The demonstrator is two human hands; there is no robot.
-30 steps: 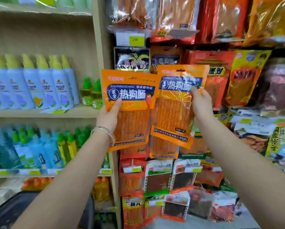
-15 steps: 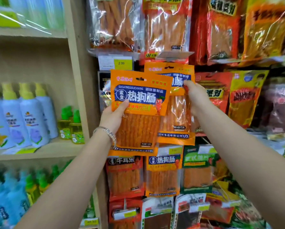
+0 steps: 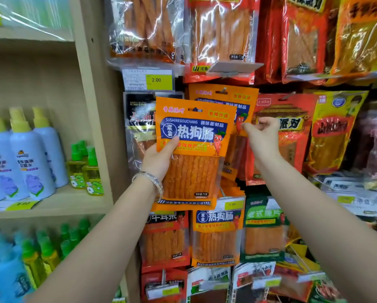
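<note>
Shop shelving; left grip around orange packet, right grip on half-hidden rear packet.

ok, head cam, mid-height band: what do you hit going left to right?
white spray bottles → small green-capped bottles → wooden shelf upright → left hand → orange snack packet it holds → right hand, pinching the edge of a hung orange packet behind → red packet → yellow packet

We're in a shop here: orange snack packets hanging in rows on pegs, a yellow price tag (reading 2.00) above, spray bottles lining the wooden shelf edge.
</note>
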